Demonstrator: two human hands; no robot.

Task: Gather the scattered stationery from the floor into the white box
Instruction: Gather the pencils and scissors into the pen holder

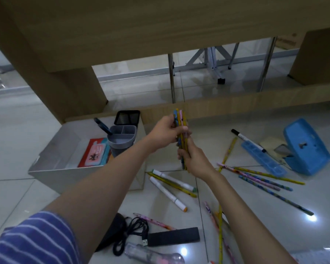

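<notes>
A bundle of patterned pencils [181, 121] stands upright in the air, right of the white box [51, 173]. My left hand [166, 131] grips its upper part and my right hand [193, 159] grips its lower end. The box on the floor at left holds a grey pen organiser [122, 139], a black mesh cup [127, 117] and a red and pink case [95, 155]. More pencils [263, 178] lie scattered on the tiles at right. Two white markers [171, 187] lie just below my hands.
A blue hole punch [307, 147], a blue tray [263, 159] and a black-capped marker [248, 140] lie at right. Near the bottom are a black cable [133, 231], a black flat block [173, 236] and a clear case [152, 254]. A wooden desk [141, 25] stands ahead.
</notes>
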